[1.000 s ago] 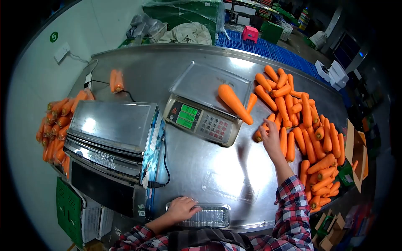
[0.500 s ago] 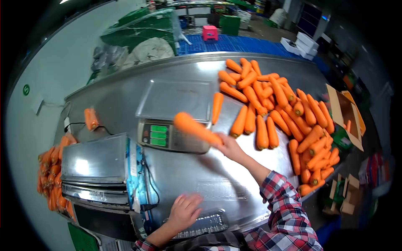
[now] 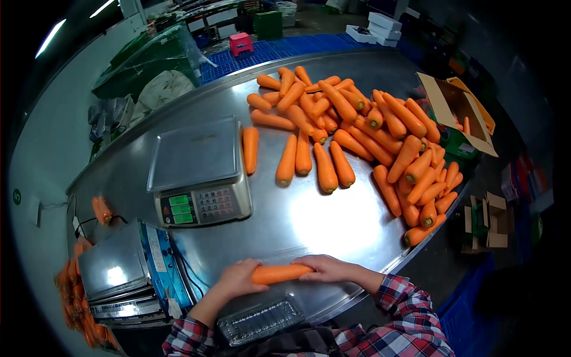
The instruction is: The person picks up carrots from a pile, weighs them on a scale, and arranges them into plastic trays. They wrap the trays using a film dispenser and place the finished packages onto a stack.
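Observation:
A single carrot (image 3: 278, 273) is held level between both hands near the front edge of the steel table. My left hand (image 3: 239, 278) grips its left end, and my right hand (image 3: 321, 269) closes on its right end. Just below, close to my body, lies a clear plastic tray (image 3: 260, 321). A digital scale (image 3: 199, 172) with green lit displays stands beyond my left hand, its steel platform bare. Another carrot (image 3: 250, 150) lies along the scale's right side.
A large heap of carrots (image 3: 369, 137) spreads over the table's right side. At left are a wrapping machine (image 3: 116, 256) and bagged carrots (image 3: 74, 297). Cardboard boxes (image 3: 458, 113) stand past the right edge. A pink stool (image 3: 241, 43) is on the blue floor behind.
The carrot has come from above the scale back toward my body. My left hand, empty before, has taken hold of its other end. The view has shifted to the right.

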Tool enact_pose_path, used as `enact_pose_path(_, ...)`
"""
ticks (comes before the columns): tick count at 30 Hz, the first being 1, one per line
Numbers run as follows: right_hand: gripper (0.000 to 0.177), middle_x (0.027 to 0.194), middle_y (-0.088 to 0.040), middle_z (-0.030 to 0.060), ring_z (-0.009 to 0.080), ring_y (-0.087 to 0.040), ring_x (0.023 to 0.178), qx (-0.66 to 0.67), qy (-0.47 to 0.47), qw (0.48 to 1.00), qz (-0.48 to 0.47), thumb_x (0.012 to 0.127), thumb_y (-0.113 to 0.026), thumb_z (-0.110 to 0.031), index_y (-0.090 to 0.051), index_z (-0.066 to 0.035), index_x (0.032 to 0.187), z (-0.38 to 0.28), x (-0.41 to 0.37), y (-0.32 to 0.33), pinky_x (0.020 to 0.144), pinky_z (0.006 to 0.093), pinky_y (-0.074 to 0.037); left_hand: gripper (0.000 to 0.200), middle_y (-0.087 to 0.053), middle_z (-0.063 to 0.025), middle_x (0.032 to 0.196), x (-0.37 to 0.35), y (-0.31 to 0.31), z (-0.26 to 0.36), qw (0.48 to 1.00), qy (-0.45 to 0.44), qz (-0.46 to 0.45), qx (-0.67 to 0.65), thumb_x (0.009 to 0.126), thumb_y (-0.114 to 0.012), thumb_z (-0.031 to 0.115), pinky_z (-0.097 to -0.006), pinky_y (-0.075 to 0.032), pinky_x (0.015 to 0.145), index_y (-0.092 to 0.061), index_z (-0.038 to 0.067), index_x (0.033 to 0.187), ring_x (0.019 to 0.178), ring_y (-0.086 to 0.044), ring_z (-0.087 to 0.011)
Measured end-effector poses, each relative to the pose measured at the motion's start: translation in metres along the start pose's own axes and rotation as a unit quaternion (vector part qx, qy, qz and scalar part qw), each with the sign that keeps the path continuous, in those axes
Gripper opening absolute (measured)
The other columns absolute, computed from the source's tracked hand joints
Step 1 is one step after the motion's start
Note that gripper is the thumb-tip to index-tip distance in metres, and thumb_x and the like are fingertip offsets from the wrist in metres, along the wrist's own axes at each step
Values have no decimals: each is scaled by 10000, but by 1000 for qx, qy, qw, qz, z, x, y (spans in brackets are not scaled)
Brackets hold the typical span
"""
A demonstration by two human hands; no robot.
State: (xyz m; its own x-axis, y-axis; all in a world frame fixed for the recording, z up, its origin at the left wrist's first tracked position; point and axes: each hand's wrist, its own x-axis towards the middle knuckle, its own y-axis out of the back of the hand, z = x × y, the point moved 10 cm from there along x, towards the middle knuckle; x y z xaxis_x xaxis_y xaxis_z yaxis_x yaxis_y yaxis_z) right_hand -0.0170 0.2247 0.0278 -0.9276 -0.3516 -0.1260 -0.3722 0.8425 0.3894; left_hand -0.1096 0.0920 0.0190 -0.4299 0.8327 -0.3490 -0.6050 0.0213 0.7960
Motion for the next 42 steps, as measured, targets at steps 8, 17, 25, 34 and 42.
enact_pose_path(8, 376, 931, -606, 174, 253, -605, 839, -69, -181, 955, 226, 871, -588, -363, -600, -18, 1022, 63, 48, 123, 763, 364, -474, 593, -587, -133, 1008, 7, 1, -8, 992, -17, 125, -21, 605, -794, 412, -414, -440, 842, -596, 48, 1030, 945, -573, -311)
enact_pose_path(17, 523, 932, -608, 276, 399, -610, 858, -119, -241, 853, 448, 891, -495, -421, -513, 85, 1022, 116, 117, 238, 723, 450, -490, 608, -563, -120, 1056, 9, -14, 20, 977, -61, 204, -4, 613, -783, 430, -421, -368, 921, -588, 59, 1054, 1066, -489, -295)
enact_pose_path(25, 409, 999, -601, 116, 205, -648, 814, 404, -190, 864, 233, 880, -572, -307, -476, -9, 1143, 92, 57, 141, 667, 299, -560, 674, -510, -146, 1196, -17, -18, -10, 972, -6, 232, -21, 607, -812, 280, -470, -348, 1003, -527, 67, 1179, 1167, -408, -400)
enact_pose_path(34, 617, 1212, -473, 136, 287, -463, 1140, -82, -123, 974, 171, 694, -756, -121, -451, -61, 1227, 45, -35, 43, 985, 358, -384, 664, -467, -159, 1271, -30, -14, -38, 970, -5, 173, -169, 593, -812, 118, -422, -339, 1042, -519, 79, 1188, 1239, -374, -381)
enact_pose_path(42, 410, 1297, -444, 137, 332, -398, 1202, -147, -76, 977, 138, 826, -620, -157, -528, -129, 1224, 9, -37, 12, 1016, 409, -350, 634, -374, -155, 1361, -38, -12, -42, 982, -15, 158, -98, 608, -815, 224, -418, -328, 1044, -547, 64, 1159, 1262, -348, -363)
